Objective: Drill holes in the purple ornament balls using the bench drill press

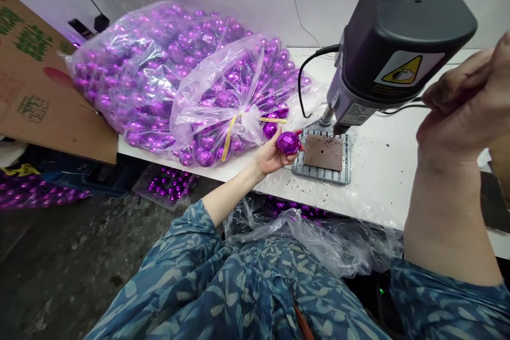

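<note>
My left hand [271, 157] is closed around a shiny purple faceted ball [288, 143], at the left edge of the drill press base [346, 174]. A flat brown block [330, 155] with a small dark hole lies on that base, under the drill bit. The dark motor housing of the drill press [402, 26] rises above it. To the right of the housing, my right hand [466, 98] is raised with its fingers curled. What those fingers grip, if anything, is hidden. Another purple ball [270, 129] sits just behind my left hand.
Large clear bags [155, 74] full of purple balls cover the table's left side. A cardboard box [51, 79] stands farther left. Dark shavings lie scattered on the white tabletop [370, 191]. Below the table edge are a clear tray of balls [169, 186] and loose plastic film [319, 244].
</note>
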Demonstrator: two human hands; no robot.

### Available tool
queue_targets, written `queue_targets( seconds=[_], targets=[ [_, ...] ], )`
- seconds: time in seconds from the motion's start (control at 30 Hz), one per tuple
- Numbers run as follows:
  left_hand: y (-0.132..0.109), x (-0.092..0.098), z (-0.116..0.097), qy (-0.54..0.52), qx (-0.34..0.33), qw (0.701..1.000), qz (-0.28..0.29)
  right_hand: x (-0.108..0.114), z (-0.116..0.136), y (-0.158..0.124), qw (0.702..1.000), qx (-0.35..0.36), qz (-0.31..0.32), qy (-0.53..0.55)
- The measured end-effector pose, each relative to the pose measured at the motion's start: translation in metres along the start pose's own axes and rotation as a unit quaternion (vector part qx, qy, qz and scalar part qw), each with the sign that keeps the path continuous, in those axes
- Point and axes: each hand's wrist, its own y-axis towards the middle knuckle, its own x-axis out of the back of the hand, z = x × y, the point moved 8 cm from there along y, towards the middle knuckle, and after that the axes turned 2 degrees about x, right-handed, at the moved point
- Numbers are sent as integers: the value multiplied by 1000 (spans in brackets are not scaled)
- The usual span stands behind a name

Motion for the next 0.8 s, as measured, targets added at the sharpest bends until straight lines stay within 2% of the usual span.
queue_targets(
  seconds=[0.1, 0.2, 0.4, 0.53, 0.7, 0.8],
  targets=[
    [3, 0, 7, -4, 4, 1000, -14, -2, 6, -1, 995, 55, -5, 79],
    [3, -3, 11, -37, -13, 999, -37, -5, 7, -2, 992, 74, 1, 105],
    [-1, -10, 17, -85, -10, 993, -85, -10, 11, -3, 991, 92, 7, 94],
    [0, -8, 19, -109, -7, 990, -89, -11, 13, -4, 991, 102, 23, 82],
    [4, 0, 23, -85, 15, 993, -84, -8, 10, -2, 996, 85, -16, 7],
    [5, 4, 24, -71, 28, 994, -76, -10, 13, -3, 998, 64, -18, 21]
  ],
)
